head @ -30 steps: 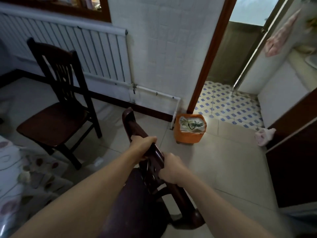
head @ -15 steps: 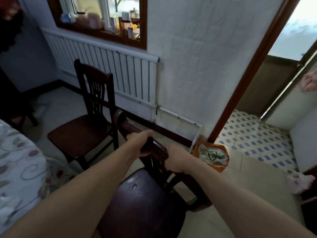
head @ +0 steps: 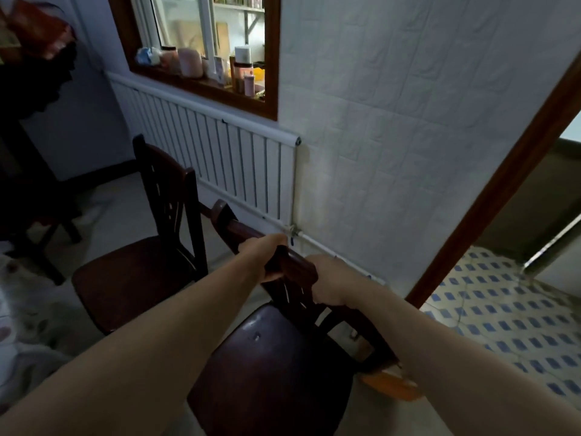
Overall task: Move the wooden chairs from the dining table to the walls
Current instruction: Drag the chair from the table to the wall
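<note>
A dark wooden chair (head: 270,366) is right in front of me, its seat toward me and its back toward the white wall. My left hand (head: 262,256) and my right hand (head: 330,281) both grip the top rail of its backrest, fingers curled over it. A second dark wooden chair (head: 138,272) stands to the left, its back close to the white radiator (head: 220,155). The dining table's patterned cloth (head: 19,325) shows at the left edge.
An orange bin (head: 393,387) sits on the floor behind the held chair, mostly hidden by my right arm. A brown door frame (head: 490,196) opens onto a blue-patterned tile floor (head: 503,322) at the right. Jars line the window sill (head: 204,86). Another dark furniture piece (head: 28,196) stands at the far left.
The held chair has come closer to the wall and radiator, beside the second chair. My view has risen, so the window shows and the orange bin is mostly hidden now.
</note>
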A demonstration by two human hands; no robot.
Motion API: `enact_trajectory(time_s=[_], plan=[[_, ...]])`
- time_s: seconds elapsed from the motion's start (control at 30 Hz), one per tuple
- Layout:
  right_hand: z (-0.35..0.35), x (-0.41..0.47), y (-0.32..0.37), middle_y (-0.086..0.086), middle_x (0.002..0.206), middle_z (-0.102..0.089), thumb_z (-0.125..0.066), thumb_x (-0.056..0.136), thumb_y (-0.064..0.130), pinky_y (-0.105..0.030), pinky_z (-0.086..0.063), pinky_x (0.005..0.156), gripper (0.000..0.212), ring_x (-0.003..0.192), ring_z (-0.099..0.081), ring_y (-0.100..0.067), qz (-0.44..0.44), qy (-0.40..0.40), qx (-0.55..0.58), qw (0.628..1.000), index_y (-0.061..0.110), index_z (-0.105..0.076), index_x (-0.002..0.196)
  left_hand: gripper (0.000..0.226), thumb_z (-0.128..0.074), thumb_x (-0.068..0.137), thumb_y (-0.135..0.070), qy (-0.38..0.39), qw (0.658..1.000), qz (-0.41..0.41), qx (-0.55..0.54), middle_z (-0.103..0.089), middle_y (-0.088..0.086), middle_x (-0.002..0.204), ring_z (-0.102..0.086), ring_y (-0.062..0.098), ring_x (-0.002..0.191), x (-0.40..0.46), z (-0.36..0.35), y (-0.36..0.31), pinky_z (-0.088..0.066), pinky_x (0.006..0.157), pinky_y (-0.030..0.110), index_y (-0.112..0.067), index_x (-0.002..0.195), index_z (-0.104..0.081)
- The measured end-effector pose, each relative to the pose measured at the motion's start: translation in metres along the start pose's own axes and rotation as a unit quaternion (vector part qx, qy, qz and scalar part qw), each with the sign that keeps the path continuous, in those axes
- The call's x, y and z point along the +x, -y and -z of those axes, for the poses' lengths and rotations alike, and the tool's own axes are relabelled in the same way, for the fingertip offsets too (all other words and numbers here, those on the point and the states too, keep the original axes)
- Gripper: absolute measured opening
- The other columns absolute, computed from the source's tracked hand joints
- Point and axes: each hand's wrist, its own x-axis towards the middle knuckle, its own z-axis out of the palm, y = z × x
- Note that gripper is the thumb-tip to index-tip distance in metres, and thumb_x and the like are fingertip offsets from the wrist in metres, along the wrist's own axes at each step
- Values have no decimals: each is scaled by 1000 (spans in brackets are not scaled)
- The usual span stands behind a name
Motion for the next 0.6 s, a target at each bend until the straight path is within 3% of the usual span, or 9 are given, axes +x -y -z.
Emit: enact_trajectory(time_s=[0.13, 0.3, 0.4, 0.6], plan=[[42, 46, -24, -13, 111, -62, -54, 81, 5, -32, -50, 76, 44, 96, -61, -28, -15, 0, 15, 1000, 19, -55, 122, 70, -72, 76, -20, 3, 1000, 10, -26, -53, 20, 124, -61, 33, 105, 45, -37, -34, -53, 50, 37, -3, 134, -36], [81, 103, -44, -16, 113, -62, -52, 78, -2, -31, -51, 70, 46, 91, -60, -24, -48, 23, 18, 998, 11, -54, 122, 71, -70, 74, -12, -6, 996, 38, -83, -48, 21, 130, -57, 34, 111, 107, -71, -64, -52, 58, 38, -3, 135, -34], [103, 138, -55, -15, 109, -64, -54, 73, -8, -36, -56, 78, 52, 96, -64, -29, -61, 35, 17, 997, 14, -58, 120, 71, -69, 74, -13, -11, 995, 54, -88, -49, 21, 130, -57, 33, 111, 141, -90, -84, -53, 62, 39, -2, 135, -34], [140, 194, -85, -15, 107, -66, -54, 73, -9, -37, -57, 78, 50, 95, -65, -29, -70, 53, 31, 996, 15, -61, 117, 73, -69, 73, -10, -32, 992, 67, -105, -50, 21, 128, -60, 33, 107, 190, -129, -116, -50, 50, 38, -1, 135, -32]])
